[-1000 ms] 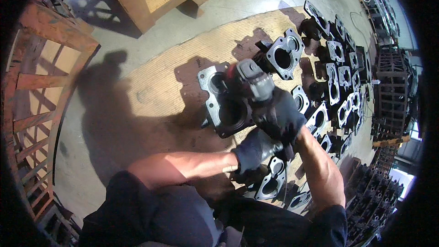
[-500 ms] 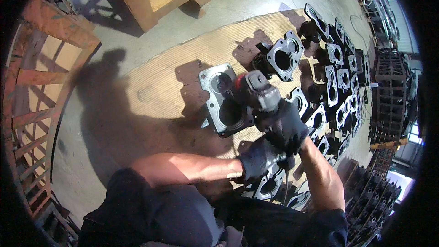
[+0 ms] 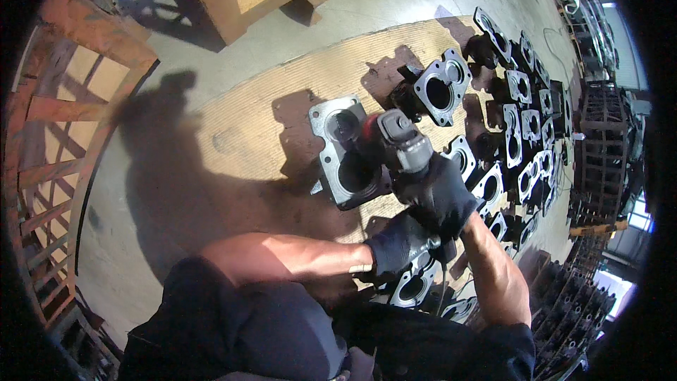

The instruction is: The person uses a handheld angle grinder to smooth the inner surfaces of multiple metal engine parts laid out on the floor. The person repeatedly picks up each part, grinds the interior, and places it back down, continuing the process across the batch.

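In both black-gloved hands I hold an angle grinder (image 3: 405,137), its head reaching up and left over a metal casting. My right hand (image 3: 441,194) is closed round the body just behind the head. Lower and to the left, my left hand (image 3: 400,243) grips the rear part, where a cord hangs down. The metal casting (image 3: 328,154) has a bright flat face with two round openings and bolt holes. The grinder's reddish disc hides part of its right edge; whether disc and metal touch, I cannot tell. Beyond stands a similar casting (image 3: 441,88).
Ribbed cardboard (image 3: 247,123) lies under the castings on a concrete floor (image 3: 338,25). Several more castings (image 3: 513,134) stand in rows at the right. Rusty metal racks (image 3: 60,109) border the left and top. Dark stacked parts (image 3: 564,303) fill the lower right.
The view has shifted very slightly. Both hands and the grinder stay in nearly the same place over the casting.
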Tool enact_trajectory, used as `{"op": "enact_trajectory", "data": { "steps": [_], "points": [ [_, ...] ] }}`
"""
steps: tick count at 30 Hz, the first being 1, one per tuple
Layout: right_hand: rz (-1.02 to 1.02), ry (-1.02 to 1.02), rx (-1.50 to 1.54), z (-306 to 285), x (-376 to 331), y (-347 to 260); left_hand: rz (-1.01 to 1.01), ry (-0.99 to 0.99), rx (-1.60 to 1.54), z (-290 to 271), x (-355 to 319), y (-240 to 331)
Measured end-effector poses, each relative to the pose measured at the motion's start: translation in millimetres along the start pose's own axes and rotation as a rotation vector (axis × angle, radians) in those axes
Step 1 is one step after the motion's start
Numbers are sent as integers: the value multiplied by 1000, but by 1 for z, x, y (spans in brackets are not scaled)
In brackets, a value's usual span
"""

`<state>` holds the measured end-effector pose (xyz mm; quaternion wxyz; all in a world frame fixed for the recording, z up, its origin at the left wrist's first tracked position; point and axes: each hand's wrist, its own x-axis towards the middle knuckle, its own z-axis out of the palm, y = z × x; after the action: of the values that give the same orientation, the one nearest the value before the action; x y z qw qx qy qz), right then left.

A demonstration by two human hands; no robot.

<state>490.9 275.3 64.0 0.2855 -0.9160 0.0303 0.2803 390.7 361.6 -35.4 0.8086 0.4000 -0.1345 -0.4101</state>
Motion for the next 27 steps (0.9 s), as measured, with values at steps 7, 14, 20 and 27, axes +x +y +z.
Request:
{"op": "enact_trajectory", "data": {
  "steps": [7,14,20,27],
  "points": [
    [-4,38,-19,-10,29,-15,102,127,37,-21,27,11],
    [-16,-72,23,-12,-2,-6,36,-4,255,6,0,29],
    [-11,19,-1,-16,17,-18,-32,14,361,-12,11,42],
    [-85,76,-32,-8,31,-1,222,203,151,-14,17,26]
  ]
}}
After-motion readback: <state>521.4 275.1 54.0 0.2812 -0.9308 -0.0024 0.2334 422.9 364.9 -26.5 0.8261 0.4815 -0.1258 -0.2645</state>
